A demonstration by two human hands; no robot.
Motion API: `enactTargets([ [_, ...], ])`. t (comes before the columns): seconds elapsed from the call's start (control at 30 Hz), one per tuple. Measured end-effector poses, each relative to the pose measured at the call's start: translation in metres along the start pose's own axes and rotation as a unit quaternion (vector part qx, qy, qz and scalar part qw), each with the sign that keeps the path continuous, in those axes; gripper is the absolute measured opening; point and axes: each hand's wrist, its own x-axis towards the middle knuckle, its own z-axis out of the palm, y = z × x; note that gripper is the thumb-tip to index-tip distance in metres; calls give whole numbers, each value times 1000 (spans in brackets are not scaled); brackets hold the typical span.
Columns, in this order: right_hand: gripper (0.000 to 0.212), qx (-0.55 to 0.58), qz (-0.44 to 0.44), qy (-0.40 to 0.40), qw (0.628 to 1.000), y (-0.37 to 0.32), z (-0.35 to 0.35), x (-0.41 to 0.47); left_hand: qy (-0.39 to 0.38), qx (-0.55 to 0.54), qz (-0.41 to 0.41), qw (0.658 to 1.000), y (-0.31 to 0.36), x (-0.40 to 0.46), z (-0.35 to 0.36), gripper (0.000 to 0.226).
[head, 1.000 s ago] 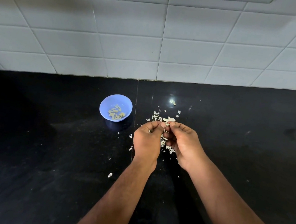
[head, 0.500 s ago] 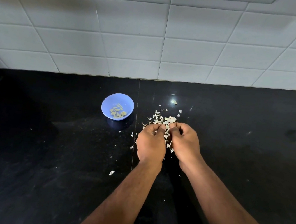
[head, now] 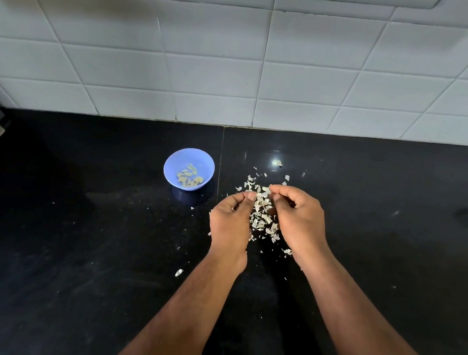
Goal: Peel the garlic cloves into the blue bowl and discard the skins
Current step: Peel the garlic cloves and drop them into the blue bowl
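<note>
With a good dozen peeled cloves (head: 189,178) already lying in the blue bowl (head: 188,168) to my left, my left hand (head: 231,221) and right hand (head: 300,220) pinch at something small over the skins (head: 261,216) scattered on the table (head: 71,230), which await discarding.

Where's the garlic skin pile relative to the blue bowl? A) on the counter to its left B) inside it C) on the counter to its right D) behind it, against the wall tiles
C: the garlic skins lie scattered on the black counter between the hands, right of the blue bowl.
</note>
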Motion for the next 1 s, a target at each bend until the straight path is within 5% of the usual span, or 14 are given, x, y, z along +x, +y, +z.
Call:
enactTargets([
  [0.57, 16, 240, 159, -80, 954, -1, 10, -6, -7, -3, -7, 1000, -2, 0, -4, 18],
  [0.77, 10, 2, 82, -20, 996, 12, -14, 5, 73, 11, -9, 997, 4, 15, -22, 49],
  [0.87, 24, -231, 15, -52, 972, 19, -22, 9, 77, 21, -3, 997, 4, 22, -29, 47],
  [1.0, 8, -322, -64, -126, 936, 25, -11, 2, 92, 68, 13, 993, -2, 29, -35, 40],
])
